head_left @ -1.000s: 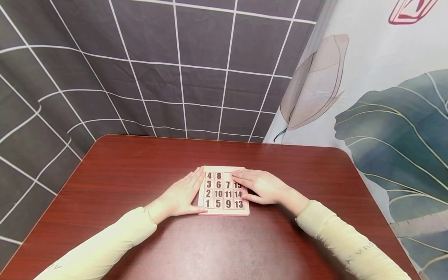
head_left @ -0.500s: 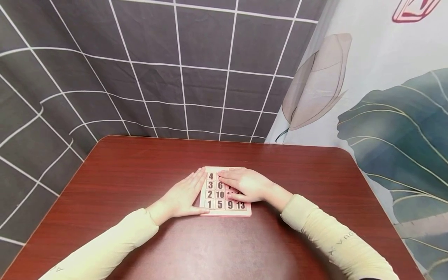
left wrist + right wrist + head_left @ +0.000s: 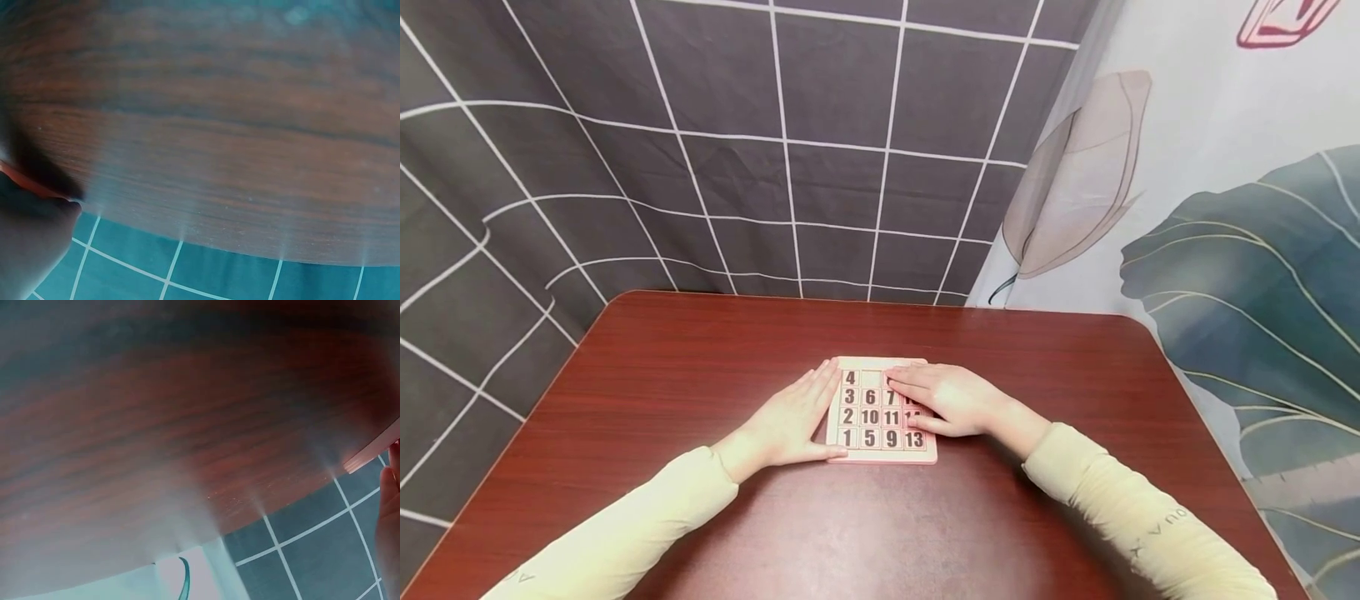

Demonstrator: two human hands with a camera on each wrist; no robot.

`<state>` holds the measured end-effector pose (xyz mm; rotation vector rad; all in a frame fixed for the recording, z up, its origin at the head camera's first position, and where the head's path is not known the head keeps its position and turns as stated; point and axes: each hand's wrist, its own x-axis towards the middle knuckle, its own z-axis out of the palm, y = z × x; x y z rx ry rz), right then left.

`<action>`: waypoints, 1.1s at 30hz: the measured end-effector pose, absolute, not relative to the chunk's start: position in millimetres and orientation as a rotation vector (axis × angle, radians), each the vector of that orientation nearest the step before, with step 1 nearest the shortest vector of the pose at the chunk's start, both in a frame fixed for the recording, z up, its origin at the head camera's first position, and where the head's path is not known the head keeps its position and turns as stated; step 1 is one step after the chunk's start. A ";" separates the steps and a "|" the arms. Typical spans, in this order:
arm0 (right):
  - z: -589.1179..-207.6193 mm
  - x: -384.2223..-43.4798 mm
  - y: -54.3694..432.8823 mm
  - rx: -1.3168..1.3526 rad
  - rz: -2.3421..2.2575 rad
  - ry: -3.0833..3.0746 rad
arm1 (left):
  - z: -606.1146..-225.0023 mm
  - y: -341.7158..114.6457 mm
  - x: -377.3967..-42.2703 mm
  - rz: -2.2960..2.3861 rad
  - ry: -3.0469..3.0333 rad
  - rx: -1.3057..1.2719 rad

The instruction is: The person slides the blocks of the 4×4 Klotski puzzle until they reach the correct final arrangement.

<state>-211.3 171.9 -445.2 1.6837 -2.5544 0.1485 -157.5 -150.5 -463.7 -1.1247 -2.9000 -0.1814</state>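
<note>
A square number slide puzzle (image 3: 870, 417) with a pale frame lies flat on the table, its black-numbered tiles in rows. The top row shows the 4 tile (image 3: 850, 378) at left, then a bare slot (image 3: 871, 378). My left hand (image 3: 784, 423) lies along the frame's left side, fingers straight, thumb at the lower left corner. My right hand (image 3: 958, 402) reaches over the right side, its fingertips on the tile right of the slot, thumb over the 14. Fingers cover most of the top right tiles. In the right wrist view, the puzzle's edge (image 3: 374, 453) shows beside the fingers.
The puzzle lies on a reddish-brown wooden table (image 3: 722, 342) with rounded far corners. Behind and to the left hangs a dark curtain (image 3: 835, 183) with a white grid. A pale leaf-patterned curtain (image 3: 1195, 167) hangs at the right.
My right hand moved left across the top row, then back to the right. The 8 tile has slid right, and the bare slot now sits beside the 4. My left hand stays in place.
</note>
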 end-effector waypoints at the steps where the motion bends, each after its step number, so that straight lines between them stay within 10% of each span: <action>1: -445.8 -211.7 171.7 1.686 0.152 -2.543 | -463.9 -150.8 -157.5 -0.181 -2.896 -1.125; 33: -443.0 -220.4 122.8 1.739 0.083 -2.555 | -468.3 -151.2 -160.0 -0.194 -2.931 -1.125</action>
